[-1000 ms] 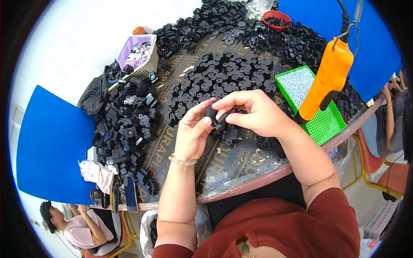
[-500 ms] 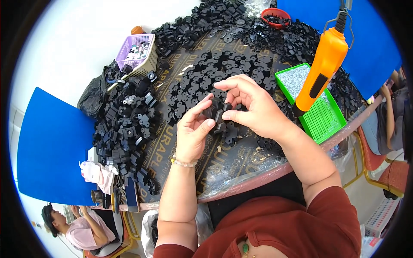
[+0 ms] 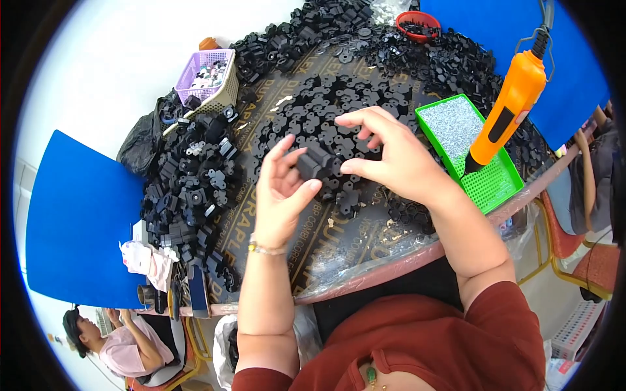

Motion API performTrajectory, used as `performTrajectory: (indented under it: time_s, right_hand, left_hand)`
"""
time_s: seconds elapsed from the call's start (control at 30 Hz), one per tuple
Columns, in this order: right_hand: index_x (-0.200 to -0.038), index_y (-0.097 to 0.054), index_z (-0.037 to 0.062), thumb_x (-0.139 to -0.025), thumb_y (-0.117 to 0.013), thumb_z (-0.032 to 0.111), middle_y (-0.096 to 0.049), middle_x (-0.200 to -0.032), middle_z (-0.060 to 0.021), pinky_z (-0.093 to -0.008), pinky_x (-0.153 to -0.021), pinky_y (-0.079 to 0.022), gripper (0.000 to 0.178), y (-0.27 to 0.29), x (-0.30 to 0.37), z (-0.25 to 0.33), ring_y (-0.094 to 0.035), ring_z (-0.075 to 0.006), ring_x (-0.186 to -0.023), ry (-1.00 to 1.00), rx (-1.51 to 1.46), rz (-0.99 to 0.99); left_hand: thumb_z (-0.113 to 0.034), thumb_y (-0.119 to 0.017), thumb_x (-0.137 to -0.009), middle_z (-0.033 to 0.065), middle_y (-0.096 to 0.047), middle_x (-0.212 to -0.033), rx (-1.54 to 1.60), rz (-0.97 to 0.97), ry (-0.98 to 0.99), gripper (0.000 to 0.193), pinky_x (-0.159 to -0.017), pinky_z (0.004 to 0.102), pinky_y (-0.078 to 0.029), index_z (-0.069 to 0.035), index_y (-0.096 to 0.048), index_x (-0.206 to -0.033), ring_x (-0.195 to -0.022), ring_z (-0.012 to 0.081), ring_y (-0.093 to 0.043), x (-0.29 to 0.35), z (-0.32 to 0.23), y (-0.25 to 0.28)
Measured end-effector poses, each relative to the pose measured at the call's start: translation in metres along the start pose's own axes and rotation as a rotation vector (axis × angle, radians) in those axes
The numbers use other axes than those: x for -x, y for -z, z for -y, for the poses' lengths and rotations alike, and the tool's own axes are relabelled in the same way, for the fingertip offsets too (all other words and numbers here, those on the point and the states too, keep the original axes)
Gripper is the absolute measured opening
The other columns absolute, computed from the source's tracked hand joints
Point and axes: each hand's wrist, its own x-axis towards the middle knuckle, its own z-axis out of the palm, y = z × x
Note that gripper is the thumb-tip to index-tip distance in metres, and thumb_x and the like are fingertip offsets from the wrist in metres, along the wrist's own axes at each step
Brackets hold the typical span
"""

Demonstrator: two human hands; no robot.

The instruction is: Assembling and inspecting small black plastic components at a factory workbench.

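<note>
A black plastic housing [image 3: 315, 161], blocky and with angled faces, is held above the table between the thumb and fingers of my left hand [image 3: 282, 189]. My right hand [image 3: 399, 155] is just to its right, thumb and index finger spread apart. The right thumb tip is close to the housing's edge; whether it touches I cannot tell. Behind and below my hands lie many flat black lobed plates [image 3: 313, 114] spread over the tabletop. An orange electric screwdriver [image 3: 508, 111] hangs to the right of my right forearm.
Beneath the screwdriver is a green tray [image 3: 515, 189] of small silvery screws. Black parts [image 3: 186, 176] are heaped at left, near a lilac basket [image 3: 228, 72]. A red bowl [image 3: 418, 38] sits at the back. Blue panels [image 3: 85, 221] flank the table; another person [image 3: 130, 345] sits at lower left.
My right fingers have come away from the housing and spread. My left hand has shifted slightly left, turning the housing. The hanging screwdriver has moved right.
</note>
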Motion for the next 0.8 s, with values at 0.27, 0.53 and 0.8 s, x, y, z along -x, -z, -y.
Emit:
performTrajectory:
  time_s: [0.27,0.53,0.8]
  right_hand:
    - [-0.091,-0.064,0.0075,-0.080,-0.063,0.007,-0.059,-0.094,-0.0081,-0.0386,-0.084,-0.050,0.011,0.017,0.052,-0.027,-0.058,-0.0281,-0.094,0.117,0.742,0.203]
    - [-0.088,-0.066,0.0085,-0.081,-0.059,0.009,-0.064,-0.088,-0.0060,-0.0363,-0.081,-0.052,0.010,0.008,0.065,-0.053,-0.063,-0.0256,-0.092,0.104,0.898,0.246]
    - [-0.101,-0.066,0.0017,-0.084,-0.066,0.000,-0.068,-0.100,-0.0133,-0.0369,-0.077,-0.055,0.017,0.021,0.069,-0.037,-0.067,-0.0317,-0.089,0.062,0.378,-0.101]
  left_hand:
    - [0.000,-0.082,-0.064,0.0132,-0.050,-0.129,-1.107,0.275,-0.191,0.056,-0.097,0.0378,-0.047,-0.009,-0.067,-0.117,-0.117,0.0300,-0.054,0.037,-0.031,0.067]
    - [0.004,-0.072,-0.075,0.0086,-0.058,-0.101,-1.384,0.109,-0.418,0.039,-0.071,0.0330,-0.052,-0.012,-0.071,-0.110,-0.078,0.0242,-0.060,0.060,0.023,0.088]
    - [-0.003,-0.072,-0.079,0.0127,-0.059,-0.108,-1.238,0.116,-0.305,0.035,-0.073,0.0332,-0.055,-0.004,-0.068,-0.114,-0.081,0.0252,-0.066,0.036,0.028,0.069]
